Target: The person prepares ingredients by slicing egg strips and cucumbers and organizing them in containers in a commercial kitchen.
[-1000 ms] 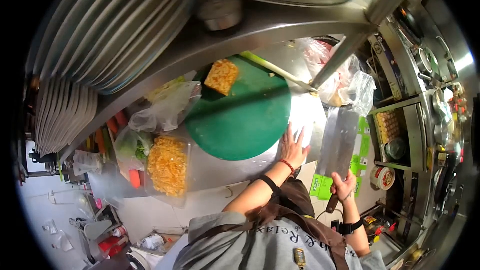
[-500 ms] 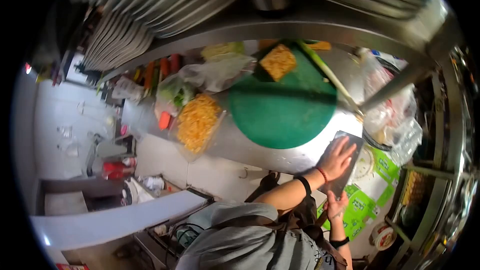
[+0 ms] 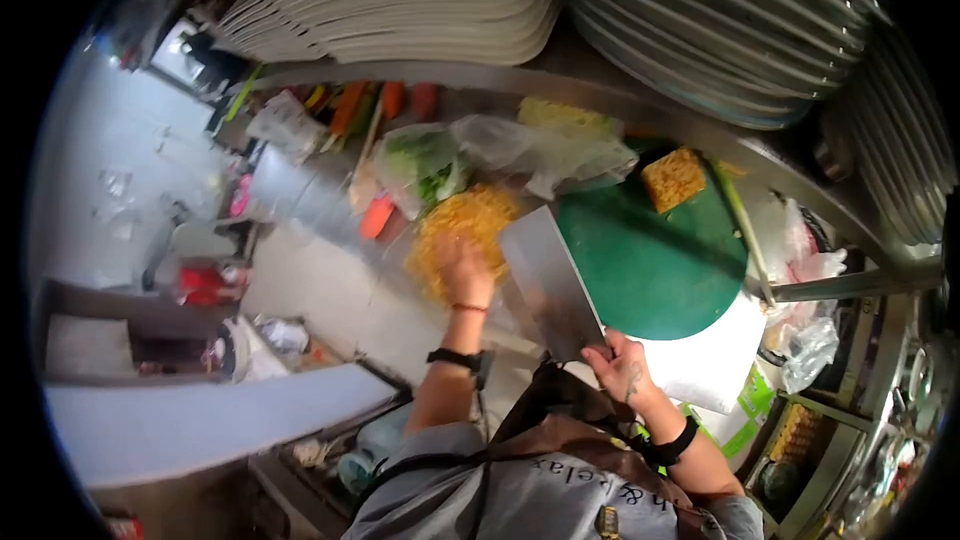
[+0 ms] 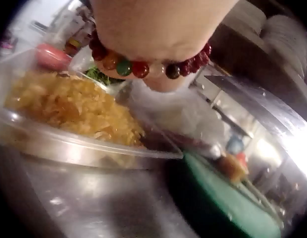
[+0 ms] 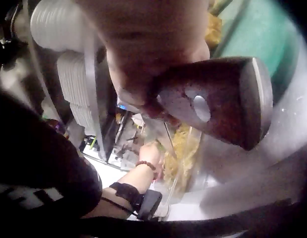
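My left hand (image 3: 465,270), blurred, reaches over the plastic tub (image 4: 89,151) of yellow-orange shreds (image 3: 470,215). Its fingers overlap the shreds in the head view, and the left wrist view hides them behind the wrist and bead bracelet (image 4: 138,69). I cannot tell how those fingers are bent. My right hand (image 3: 620,365) grips the dark wooden handle (image 5: 213,99) of a cleaver (image 3: 550,280). The broad blade points up and away, between the tub and the round green cutting board (image 3: 650,270). A block of pressed orange-yellow shreds (image 3: 673,180) sits at the board's far edge.
A long green-and-white stalk (image 3: 740,225) lies along the board's right edge. Bagged greens (image 3: 420,165) and a carrot piece (image 3: 376,217) are beyond the tub. A metal shelf with stacked plates (image 3: 700,30) overhangs the back. Plastic bags (image 3: 815,350) are at the right.
My left hand first lay flat on the metal counter, then against the cleaver blade, and now is over the shreds at the left. The cleaver has moved left with my right hand.
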`<state>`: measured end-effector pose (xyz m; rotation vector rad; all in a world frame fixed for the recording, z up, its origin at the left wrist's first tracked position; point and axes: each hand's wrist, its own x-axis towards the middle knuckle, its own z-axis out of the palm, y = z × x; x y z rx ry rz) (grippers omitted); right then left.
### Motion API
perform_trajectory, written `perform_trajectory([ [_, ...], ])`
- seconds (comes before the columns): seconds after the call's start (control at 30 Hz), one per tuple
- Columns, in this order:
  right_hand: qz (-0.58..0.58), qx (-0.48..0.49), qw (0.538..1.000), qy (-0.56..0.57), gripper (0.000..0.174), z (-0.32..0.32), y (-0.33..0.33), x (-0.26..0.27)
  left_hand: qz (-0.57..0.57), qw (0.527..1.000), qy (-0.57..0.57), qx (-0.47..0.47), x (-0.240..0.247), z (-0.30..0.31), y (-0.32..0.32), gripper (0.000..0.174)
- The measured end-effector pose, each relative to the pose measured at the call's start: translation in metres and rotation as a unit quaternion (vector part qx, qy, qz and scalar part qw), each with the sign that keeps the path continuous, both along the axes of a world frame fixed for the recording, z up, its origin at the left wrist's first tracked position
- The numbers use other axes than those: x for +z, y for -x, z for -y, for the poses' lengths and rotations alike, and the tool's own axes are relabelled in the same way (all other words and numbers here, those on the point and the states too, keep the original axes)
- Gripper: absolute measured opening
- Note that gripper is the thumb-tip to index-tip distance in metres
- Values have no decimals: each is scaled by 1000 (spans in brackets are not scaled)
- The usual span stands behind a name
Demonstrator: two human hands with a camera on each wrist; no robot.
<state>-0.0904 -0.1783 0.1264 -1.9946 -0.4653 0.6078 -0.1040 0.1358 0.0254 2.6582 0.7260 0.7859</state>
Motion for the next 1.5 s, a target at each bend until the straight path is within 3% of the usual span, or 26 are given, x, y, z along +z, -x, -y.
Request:
perform_trajectory([
  [0.03,-12,-32,999,-7,22,3,0,-6,-14,1000,-18,12,-1,-8,-6,41],
  [0.13,-54,-159,984,-59,23,43,20,-59,49,987,45,-149,17,22,-53,41],
  [0.17,-122,-191,974,9,21,56,20,-38,63,971,97,-208,32,38,-70,41],
  [0.23,-132,-296,944,-65,17,81,29,-39,68,921,160,-349,31,86,-114,41],
  [0.3,-148,-375,911,-88,15,98,37,-21,55,889,121,-437,24,139,-160,60],
  [0.33,-137,-396,904,-84,14,109,42,-16,26,887,114,-447,17,162,-184,70],
  [0.4,-106,-428,894,-77,13,124,55,-6,-7,924,59,-378,22,192,-227,76],
  [0.47,-63,-450,888,-72,13,131,66,0,-192,930,31,-311,52,203,-254,79],
  [0.5,-52,-458,885,-74,14,136,72,-1,-305,905,-10,-296,37,212,-281,74],
  [0.6,-64,-470,878,-71,17,151,87,-13,-237,922,4,-307,17,218,-306,66],
  [0.67,-103,-481,863,-115,16,154,90,-17,-249,909,36,-333,-26,219,-332,68],
  [0.73,-111,-476,866,-109,14,157,93,-14,-307,864,58,-394,-28,209,-327,69],
  [0.8,-119,-465,870,-115,14,165,87,-17,-389,787,68,-475,23,185,-315,66],
  [0.83,-126,-464,869,-117,14,171,84,-19,-193,807,75,-552,12,176,-302,53],
  [0.9,-125,-450,877,-110,12,178,73,-15,-331,744,61,-577,89,171,-252,47],
  [0.97,-133,-431,889,-80,11,185,58,-12,-368,641,-61,-671,82,172,-216,57],
  [1.0,-136,-416,897,-62,11,187,49,-12,-326,620,-91,-708,68,160,-193,60],
  [1.07,41,-254,959,121,11,186,22,0,-237,661,-89,-707,50,150,-152,54],
  [1.13,197,-137,944,228,16,170,-7,20,-178,709,-64,-679,46,141,-119,51],
  [1.23,180,-85,948,249,11,143,-35,44,-148,762,23,-630,52,130,-92,54],
  [1.33,209,11,935,288,12,124,-48,53,-145,775,82,-610,50,128,-84,48],
  [1.4,198,52,927,315,17,113,-50,59,-105,782,76,-609,34,126,-92,36],
  [1.5,176,89,912,361,23,97,-48,63,-72,793,70,-600,17,129,-100,31],
])
